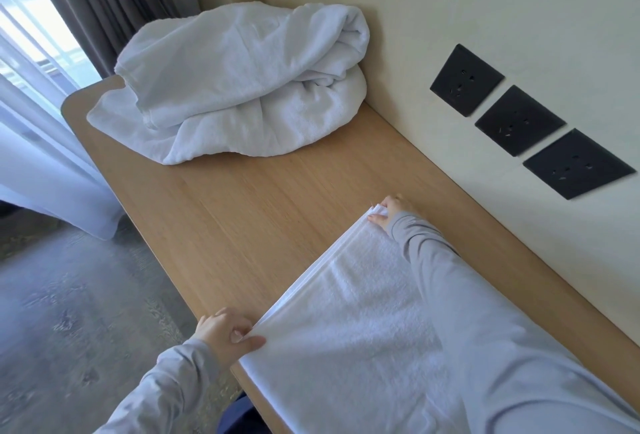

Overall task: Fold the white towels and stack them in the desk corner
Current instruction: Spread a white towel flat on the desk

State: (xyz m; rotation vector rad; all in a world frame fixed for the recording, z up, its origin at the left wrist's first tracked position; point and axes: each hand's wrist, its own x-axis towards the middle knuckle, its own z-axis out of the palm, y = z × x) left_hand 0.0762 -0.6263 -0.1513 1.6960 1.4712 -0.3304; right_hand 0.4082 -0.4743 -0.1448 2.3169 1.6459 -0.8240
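A white towel (pixel 349 323) lies flat and doubled over on the near end of the wooden desk (pixel 242 219). My left hand (pixel 225 329) pinches its near-left corner at the desk's front edge. My right hand (pixel 389 212) pinches the far corner of the same folded edge, close to the wall. The edge runs taut between both hands. A second, larger white towel (pixel 239 87) sits in a loose rumpled heap in the desk's far corner against the wall.
Three black wall sockets (pixel 519 120) line the cream wall on the right. Grey curtains (pixel 104 1) and a sheer white drape (pixel 45 170) hang at the left by a window. Grey carpet (pixel 69 312) lies below the desk's left edge.
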